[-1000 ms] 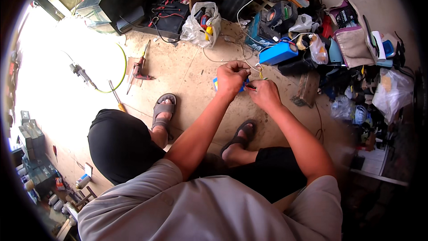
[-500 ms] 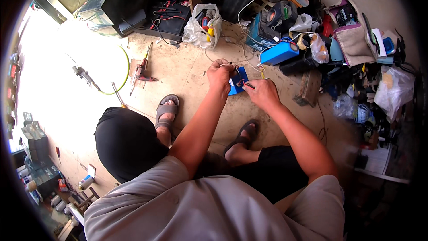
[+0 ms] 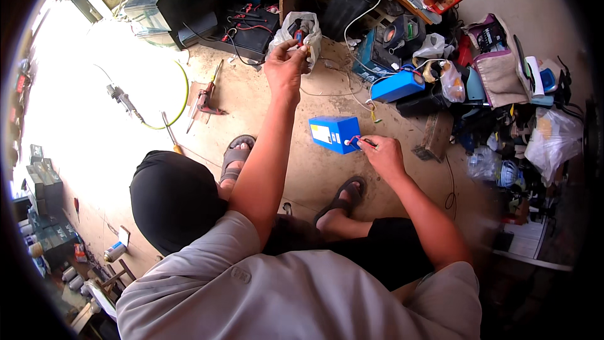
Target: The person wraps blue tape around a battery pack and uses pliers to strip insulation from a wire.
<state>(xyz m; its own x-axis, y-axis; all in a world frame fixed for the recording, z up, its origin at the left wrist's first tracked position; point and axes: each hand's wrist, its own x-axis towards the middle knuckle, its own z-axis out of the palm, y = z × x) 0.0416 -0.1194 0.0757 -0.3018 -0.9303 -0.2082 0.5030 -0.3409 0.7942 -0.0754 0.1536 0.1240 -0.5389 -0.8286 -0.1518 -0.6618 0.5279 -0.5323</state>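
Observation:
A blue box-shaped battery pack with a pale label rests on the floor between my feet and the far clutter. My right hand is closed at its right end, pinching the thin red and dark wires that come out of it. My left hand is stretched far forward at a white plastic bag. Its fingers are bent together at the bag's mouth, beside a red and blue item in the bag. What they grip there is too small to tell.
A second blue pack lies against the clutter at the right. A red hand tool and a screwdriver lie on the floor at the left, near a yellow-green cable. A wooden block sits to the right.
My left hand has left the battery pack and moved forward to the plastic bag. My right hand stays at the pack, which now shows more of its labelled side.

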